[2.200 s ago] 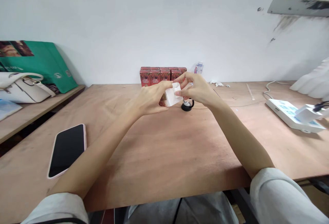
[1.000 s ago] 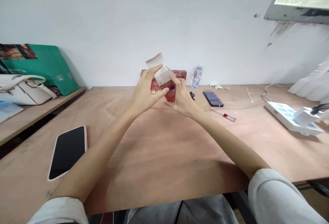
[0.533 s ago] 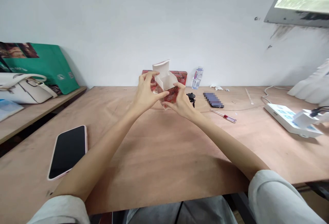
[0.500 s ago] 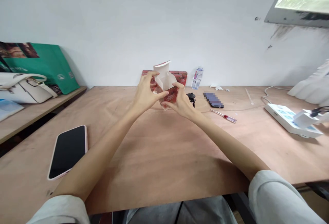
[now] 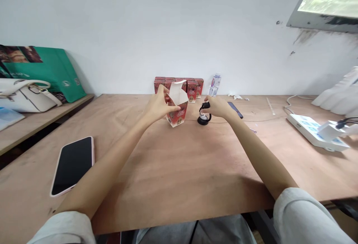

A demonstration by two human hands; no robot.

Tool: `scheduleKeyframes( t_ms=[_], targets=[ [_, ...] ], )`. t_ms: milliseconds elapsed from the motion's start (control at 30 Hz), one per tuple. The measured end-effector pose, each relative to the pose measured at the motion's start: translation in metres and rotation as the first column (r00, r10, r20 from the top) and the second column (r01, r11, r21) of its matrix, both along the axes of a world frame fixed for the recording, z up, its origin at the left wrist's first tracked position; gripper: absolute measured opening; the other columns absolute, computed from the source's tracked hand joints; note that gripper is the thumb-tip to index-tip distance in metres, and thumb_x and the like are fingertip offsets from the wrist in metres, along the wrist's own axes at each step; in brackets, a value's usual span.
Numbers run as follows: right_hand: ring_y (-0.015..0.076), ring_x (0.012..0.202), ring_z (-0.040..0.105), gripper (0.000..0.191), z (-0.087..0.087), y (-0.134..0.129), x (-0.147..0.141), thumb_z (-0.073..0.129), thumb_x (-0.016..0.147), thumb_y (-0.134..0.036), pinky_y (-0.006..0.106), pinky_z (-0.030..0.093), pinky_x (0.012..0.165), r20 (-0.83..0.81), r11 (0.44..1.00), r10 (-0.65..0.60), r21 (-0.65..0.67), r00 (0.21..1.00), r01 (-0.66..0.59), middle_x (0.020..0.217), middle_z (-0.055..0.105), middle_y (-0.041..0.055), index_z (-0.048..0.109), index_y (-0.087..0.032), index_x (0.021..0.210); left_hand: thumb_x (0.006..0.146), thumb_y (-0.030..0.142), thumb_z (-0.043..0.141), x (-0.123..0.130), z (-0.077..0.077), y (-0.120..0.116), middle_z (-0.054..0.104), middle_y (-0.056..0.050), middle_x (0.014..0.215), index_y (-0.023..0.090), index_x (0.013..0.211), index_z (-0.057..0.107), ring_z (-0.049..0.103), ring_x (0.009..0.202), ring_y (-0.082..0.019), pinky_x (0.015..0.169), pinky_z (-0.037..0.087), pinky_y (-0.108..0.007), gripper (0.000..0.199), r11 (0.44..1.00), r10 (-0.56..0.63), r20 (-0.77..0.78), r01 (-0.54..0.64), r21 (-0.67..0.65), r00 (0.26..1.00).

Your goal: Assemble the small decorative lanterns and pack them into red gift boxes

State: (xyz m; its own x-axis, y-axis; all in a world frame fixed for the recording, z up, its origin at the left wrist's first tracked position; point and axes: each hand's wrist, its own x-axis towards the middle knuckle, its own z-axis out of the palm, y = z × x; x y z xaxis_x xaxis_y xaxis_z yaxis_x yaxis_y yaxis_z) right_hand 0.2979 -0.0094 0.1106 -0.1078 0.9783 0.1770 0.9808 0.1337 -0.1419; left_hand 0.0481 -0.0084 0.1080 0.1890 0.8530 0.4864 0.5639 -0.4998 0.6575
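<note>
My left hand (image 5: pixel 158 108) grips a red printed carton (image 5: pixel 177 115) by its left side, thumb across the front. The carton is tilted, with its white-lined top flap (image 5: pixel 178 91) standing up and its mouth open. To the right, my right hand (image 5: pixel 218 106) has its fingers closed on the black top of a small lantern (image 5: pixel 204 117). That lantern has a black base, a clear middle and a side frame. Whether its base touches the table cannot be made out.
Several red boxes (image 5: pixel 192 90) stand in a row against the wall, beside a clear bottle (image 5: pixel 214 84). A dark phone (image 5: pixel 235 110) is partly behind my right arm. At left lies another phone (image 5: pixel 73 166); at right, a power strip (image 5: pixel 316 132).
My right hand has let go of the carton and moved right onto the lantern. The carton has come down a little in my left hand, its front turned more towards me.
</note>
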Motion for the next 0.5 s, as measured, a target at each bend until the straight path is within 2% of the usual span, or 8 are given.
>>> scheduleKeyframes(
  t_ms=[167,267,333,400,433,467,500],
  targets=[
    [0.0278,0.087,0.062,0.029,0.0,-0.001,-0.001,0.068,0.072,-0.025,0.032,0.041,0.063,-0.064,0.997,0.072,0.044,0.995,-0.07,0.091,0.066,0.0108,0.061,-0.018,0.099,0.051,0.035,0.085,0.0,-0.009,0.008,0.064,-0.003,0.089,0.023,0.089,0.037,0.068,0.085,-0.026,0.069,0.054,-0.038,0.063,0.998,-0.014,-0.006,0.013,-0.063,1.0],
    [0.0235,0.082,0.062,0.026,0.013,-0.012,-0.003,0.072,0.067,-0.024,0.03,0.041,0.063,-0.091,0.97,0.233,-0.044,0.968,-0.238,0.086,0.066,0.0068,0.063,-0.019,0.092,0.051,0.036,0.085,-0.001,-0.008,0.006,0.064,-0.003,0.089,0.023,0.086,0.034,0.068,0.084,-0.025,0.067,0.053,-0.035,0.063,0.992,-0.06,-0.004,0.06,-0.109,0.998],
    [0.0198,0.079,0.062,0.025,0.025,-0.024,-0.005,0.076,0.065,-0.027,0.029,0.044,0.065,-0.216,0.89,0.393,-0.155,0.894,-0.429,0.087,0.066,0.0044,0.065,-0.02,0.087,0.052,0.036,0.084,-0.001,-0.006,0.003,0.065,-0.002,0.087,0.023,0.086,0.034,0.068,0.08,-0.023,0.065,0.052,-0.034,0.063,0.985,-0.11,0.012,0.111,-0.131,0.994],
    [0.0165,0.077,0.062,0.028,0.037,-0.036,-0.006,0.076,0.066,-0.032,0.029,0.047,0.067,-0.418,0.752,0.504,-0.219,0.756,-0.622,0.093,0.067,0.0031,0.067,-0.021,0.091,0.054,0.035,0.083,0.0,-0.004,0.0,0.065,0.0,0.082,0.023,0.087,0.034,0.067,0.073,-0.02,0.062,0.051,-0.032,0.06,0.974,-0.172,0.018,0.173,-0.148,0.985],
    [0.0153,0.076,0.062,0.031,0.042,-0.041,-0.007,0.076,0.068,-0.034,0.029,0.048,0.068,-0.517,0.688,0.521,-0.217,0.679,-0.693,0.096,0.066,0.0029,0.067,-0.021,0.094,0.055,0.034,0.083,0.0,-0.004,-0.001,0.065,0.001,0.079,0.023,0.088,0.035,0.066,0.07,-0.02,0.06,0.051,-0.032,0.059,0.966,-0.208,0.016,0.208,-0.15,0.978],
    [0.0147,0.077,0.062,0.033,0.045,-0.045,-0.008,0.075,0.068,-0.035,0.029,0.049,0.068,-0.605,0.649,0.52,-0.179,0.603,-0.74,0.099,0.066,0.003,0.066,-0.021,0.097,0.056,0.034,0.082,0.001,-0.003,-0.003,0.065,0.001,0.078,0.023,0.088,0.036,0.066,0.068,-0.019,0.059,0.051,-0.032,0.057,0.959,-0.243,0.011,0.242,-0.144,0.97],
    [0.0147,0.079,0.062,0.035,0.047,-0.047,-0.009,0.075,0.069,-0.036,0.029,0.05,0.07,-0.675,0.638,0.512,-0.114,0.531,-0.761,0.102,0.065,0.0033,0.066,-0.021,0.099,0.057,0.033,0.082,0.001,-0.003,-0.004,0.065,0.001,0.077,0.023,0.088,0.037,0.066,0.068,-0.019,0.059,0.052,-0.032,0.055,0.954,-0.273,0.002,0.271,-0.126,0.962]
  ],
)
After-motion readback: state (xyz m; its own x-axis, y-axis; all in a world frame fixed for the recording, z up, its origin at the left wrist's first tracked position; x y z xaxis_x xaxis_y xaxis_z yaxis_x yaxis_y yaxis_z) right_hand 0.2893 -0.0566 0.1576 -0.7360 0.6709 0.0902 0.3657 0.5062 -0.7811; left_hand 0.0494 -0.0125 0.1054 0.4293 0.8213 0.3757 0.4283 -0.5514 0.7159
